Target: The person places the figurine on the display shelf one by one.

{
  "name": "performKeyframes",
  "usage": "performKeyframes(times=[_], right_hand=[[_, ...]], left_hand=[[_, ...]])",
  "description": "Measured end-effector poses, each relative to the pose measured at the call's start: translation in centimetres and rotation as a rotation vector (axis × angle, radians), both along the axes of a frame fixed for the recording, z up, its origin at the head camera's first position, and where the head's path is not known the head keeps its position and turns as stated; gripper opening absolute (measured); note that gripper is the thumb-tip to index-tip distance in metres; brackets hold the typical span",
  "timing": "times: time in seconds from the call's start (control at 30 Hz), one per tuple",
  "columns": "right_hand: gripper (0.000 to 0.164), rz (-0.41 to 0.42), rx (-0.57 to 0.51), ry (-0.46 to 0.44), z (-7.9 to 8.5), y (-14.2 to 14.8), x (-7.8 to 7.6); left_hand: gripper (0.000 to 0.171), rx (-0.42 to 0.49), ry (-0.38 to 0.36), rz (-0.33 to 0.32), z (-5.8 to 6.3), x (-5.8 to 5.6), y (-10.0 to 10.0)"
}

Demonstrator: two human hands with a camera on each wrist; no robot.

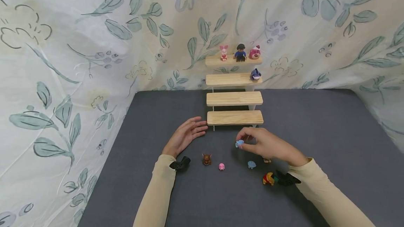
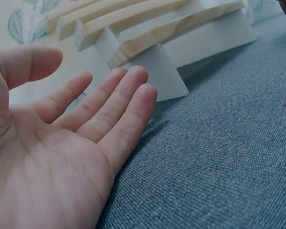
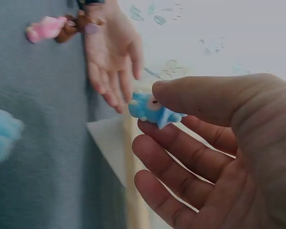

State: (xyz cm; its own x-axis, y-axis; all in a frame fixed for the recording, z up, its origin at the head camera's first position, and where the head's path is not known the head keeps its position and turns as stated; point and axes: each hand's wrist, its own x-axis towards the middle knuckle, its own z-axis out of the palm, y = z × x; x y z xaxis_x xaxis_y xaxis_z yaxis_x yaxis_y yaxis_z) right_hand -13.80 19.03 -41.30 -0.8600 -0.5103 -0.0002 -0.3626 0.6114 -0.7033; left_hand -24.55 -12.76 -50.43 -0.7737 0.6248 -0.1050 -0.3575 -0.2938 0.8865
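Observation:
Between the thumb and index finger of my right hand, a small light blue figurine is pinched. That hand is above the dark cloth, in front of the right end of the lowest wooden step. My left hand holds nothing; its palm is turned inward, fingers extended, fingertips right by the left end of that step. Another blue figurine stands on the cloth below the right hand. Beside the right wrist is a yellow bear in a red shirt. A tan figurine is partly hidden under the right hand.
A brown figurine and a pink one stand between the forearms. The stepped wooden rack holds a pink piglet, a blue-shirted toy person and a pink bear on top, with a donkey one step lower.

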Motion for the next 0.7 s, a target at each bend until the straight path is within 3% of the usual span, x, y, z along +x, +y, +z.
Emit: performKeyframes(times=[0.7], right_hand=[[0.014, -0.056, -0.025, 0.158, 5.2, 0.8, -3.5]], left_hand=[[0.054, 0.006, -0.016, -0.005, 0.3, -0.1, -0.1]])
